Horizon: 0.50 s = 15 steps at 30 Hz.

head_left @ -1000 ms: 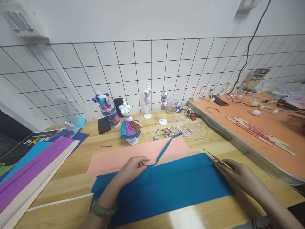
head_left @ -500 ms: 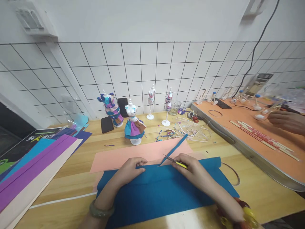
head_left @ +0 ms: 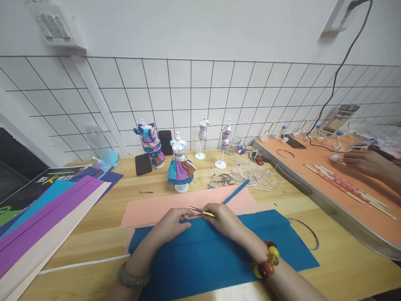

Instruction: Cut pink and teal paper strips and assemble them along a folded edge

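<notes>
A wide dark-blue sheet (head_left: 200, 263), paper or cloth I cannot tell, lies in front of me. My left hand (head_left: 171, 225) pinches its far edge between thumb and fingers. Yellow-handled scissors (head_left: 209, 213) are gripped in my right hand (head_left: 222, 216), their thin blades pointing left along that edge towards my left fingers. A narrow blue strip (head_left: 237, 191) sticks out beyond my right hand; where it joins the sheet is hidden. Under and behind the blue sheet lies a pink sheet (head_left: 147, 208).
Several small mannequins stand behind, one in a coloured skirt (head_left: 181, 171). Phones (head_left: 143, 164) lie near the wall, beside tangled strips (head_left: 253, 173). Coloured sheets (head_left: 78, 196) are stacked left. On the orange table (head_left: 351, 184) at right, another person's hand (head_left: 360, 161) works near sticks.
My right hand and the scissors have moved left along the blue sheet's far edge, close to my left hand. My left hand keeps its hold. The view has shifted slightly.
</notes>
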{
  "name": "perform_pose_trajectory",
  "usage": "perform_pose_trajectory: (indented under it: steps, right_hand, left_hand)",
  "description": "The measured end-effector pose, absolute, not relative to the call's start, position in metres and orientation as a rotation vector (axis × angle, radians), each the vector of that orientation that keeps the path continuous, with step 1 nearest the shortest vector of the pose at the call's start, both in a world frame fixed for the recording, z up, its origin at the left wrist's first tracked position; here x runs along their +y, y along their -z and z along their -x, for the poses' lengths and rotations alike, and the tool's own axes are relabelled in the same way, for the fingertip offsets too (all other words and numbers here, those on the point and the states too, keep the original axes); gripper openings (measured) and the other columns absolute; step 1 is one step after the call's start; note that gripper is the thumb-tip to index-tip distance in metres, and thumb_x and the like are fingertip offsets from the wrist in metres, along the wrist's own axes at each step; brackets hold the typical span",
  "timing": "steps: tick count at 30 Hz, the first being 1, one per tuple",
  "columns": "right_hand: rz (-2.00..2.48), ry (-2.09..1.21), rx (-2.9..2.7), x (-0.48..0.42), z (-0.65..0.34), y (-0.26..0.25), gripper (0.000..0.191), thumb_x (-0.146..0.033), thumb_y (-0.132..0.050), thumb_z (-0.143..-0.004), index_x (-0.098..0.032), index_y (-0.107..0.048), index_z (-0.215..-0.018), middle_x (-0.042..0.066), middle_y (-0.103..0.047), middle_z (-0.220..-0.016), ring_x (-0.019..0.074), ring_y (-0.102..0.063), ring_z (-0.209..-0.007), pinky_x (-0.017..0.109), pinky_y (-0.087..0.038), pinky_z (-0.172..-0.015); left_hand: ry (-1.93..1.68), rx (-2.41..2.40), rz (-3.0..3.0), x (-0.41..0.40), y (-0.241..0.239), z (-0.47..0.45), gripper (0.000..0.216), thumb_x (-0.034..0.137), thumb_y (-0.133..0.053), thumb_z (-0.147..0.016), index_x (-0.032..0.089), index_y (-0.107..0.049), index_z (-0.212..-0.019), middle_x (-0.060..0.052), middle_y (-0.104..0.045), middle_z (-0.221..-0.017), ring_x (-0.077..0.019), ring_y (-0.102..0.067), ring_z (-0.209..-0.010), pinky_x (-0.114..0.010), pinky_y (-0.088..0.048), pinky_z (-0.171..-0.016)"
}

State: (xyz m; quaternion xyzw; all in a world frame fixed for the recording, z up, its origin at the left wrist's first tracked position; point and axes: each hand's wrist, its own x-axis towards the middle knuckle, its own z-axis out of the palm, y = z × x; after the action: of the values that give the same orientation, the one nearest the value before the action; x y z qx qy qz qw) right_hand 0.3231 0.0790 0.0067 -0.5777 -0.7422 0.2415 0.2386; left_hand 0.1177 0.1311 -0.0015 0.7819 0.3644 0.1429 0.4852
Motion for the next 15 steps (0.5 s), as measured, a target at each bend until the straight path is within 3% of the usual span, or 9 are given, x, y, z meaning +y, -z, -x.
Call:
perform_pose_trajectory:
  steps: [5,10,15]
  right_hand:
    - [1.554,-0.670,-2.005,0.082,-0.323,-0.005,0.010,-0.019,-0.052,-0.083,-0.018,-0.062,-0.083,0.004,-0.068,-0.081,0.0170,-0.061,-0.073,0.023,-0.040,-0.061]
    - [1.513,-0.709,-1.958,0.087,-0.325,-0.002,0.013,-0.022,-0.051,-0.085,-0.017,-0.062,-0.082,0.003,-0.067,-0.077,0.0161,-0.060,-0.070,0.023,-0.040,-0.060]
    - [1.448,-0.771,-1.934,0.085,-0.343,-0.016,0.023,-0.037,-0.054,-0.086,-0.018,-0.065,-0.087,0.004,-0.067,-0.085,0.0176,-0.060,-0.079,0.025,-0.043,-0.069]
  left_hand:
    - [-0.298,0.882,-1.919,0.133,-0.006,-0.118,0.037,0.030,-0.058,-0.073,0.022,-0.064,-0.109,-0.001,-0.067,-0.087,-0.0175,-0.056,-0.078,-0.025,-0.041,-0.065]
    - [-0.306,0.986,-2.005,0.136,-0.004,-0.122,0.030,0.040,-0.050,-0.079,0.017,-0.066,-0.072,0.002,-0.057,-0.061,-0.0141,-0.048,-0.061,-0.023,-0.033,-0.053]
    - [-0.314,1.043,-2.012,0.137,-0.003,-0.122,0.028,0.040,-0.050,-0.079,0.018,-0.062,-0.069,0.001,-0.057,-0.065,-0.0134,-0.049,-0.062,-0.022,-0.032,-0.054]
